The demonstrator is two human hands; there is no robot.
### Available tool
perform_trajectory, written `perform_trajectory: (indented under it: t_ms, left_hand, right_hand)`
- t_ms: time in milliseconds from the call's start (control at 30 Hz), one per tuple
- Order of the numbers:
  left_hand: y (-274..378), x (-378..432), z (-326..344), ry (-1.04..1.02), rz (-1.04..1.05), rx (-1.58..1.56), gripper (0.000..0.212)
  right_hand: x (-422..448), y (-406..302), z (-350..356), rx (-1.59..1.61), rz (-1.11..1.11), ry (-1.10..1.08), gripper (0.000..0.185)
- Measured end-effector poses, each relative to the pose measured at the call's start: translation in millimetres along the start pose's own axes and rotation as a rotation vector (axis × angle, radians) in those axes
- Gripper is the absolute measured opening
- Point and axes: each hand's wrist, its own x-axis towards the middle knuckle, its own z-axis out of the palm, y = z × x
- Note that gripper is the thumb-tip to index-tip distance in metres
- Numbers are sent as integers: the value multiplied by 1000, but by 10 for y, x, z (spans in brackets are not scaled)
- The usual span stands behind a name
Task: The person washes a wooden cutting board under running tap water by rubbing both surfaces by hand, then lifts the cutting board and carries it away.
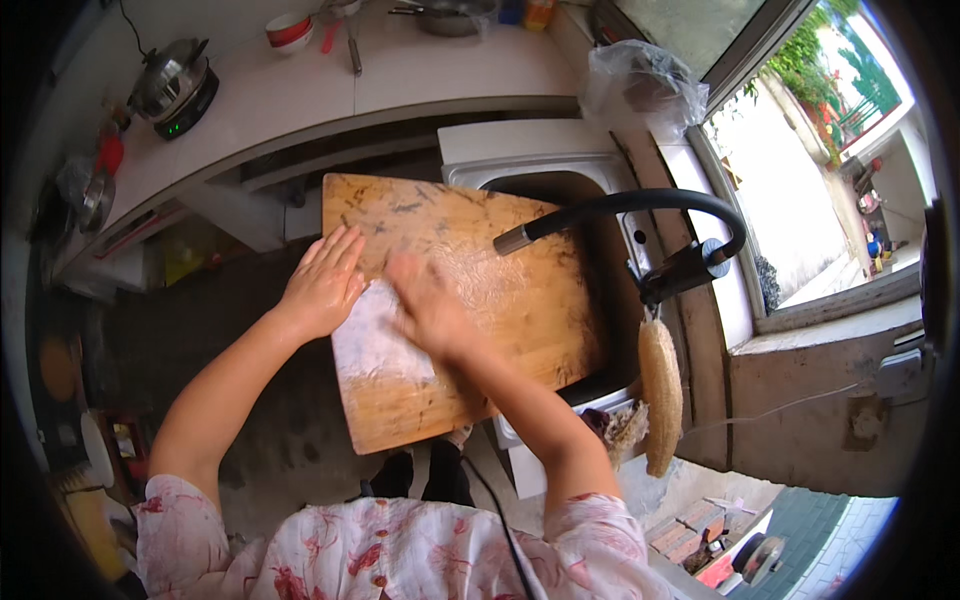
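A wooden cutting board (465, 337) lies before me, wet and dark-stained, with its right part over the sink basin. My left hand (328, 279) rests flat on the board's left edge, fingers straight and pointing away from me. My right hand (431, 304) is on or just above the middle of the board and blurred by motion, so whether it holds anything is unclear. A pale, shiny patch (367, 330) lies between and below the hands; I cannot tell whether it is glare or something on the surface. The black faucet's (637, 202) metal spout points at the board.
The metal sink (540, 166) shows behind the board. A dried loofah (660, 397) hangs below the faucet, beside a window. A plastic bag (641, 86) is at the sink's far corner. On the back counter (300, 97) are a steel pot (171, 82) and stacked bowls (289, 31).
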Motion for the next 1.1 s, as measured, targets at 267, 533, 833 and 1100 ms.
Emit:
perform_trajectory:
  t_ms: [267, 533, 833, 1100]
  left_hand:
    - [11, 221, 138, -84, -64, 210, 56]
    - [320, 827, 258, -145, -9, 325, 61]
    - [445, 1482, 853, -282, 41, 388, 59]
    - [1077, 840, 758, -351, 167, 250, 60]
  right_hand:
    - [-413, 122, 52, 17, 28, -14, 78]
    - [243, 1198, -133, -53, 249, 254, 71]
    - [-1131, 259, -205, 73, 14, -200, 74]
    - [47, 1788, -124, 1, 417, 183, 64]
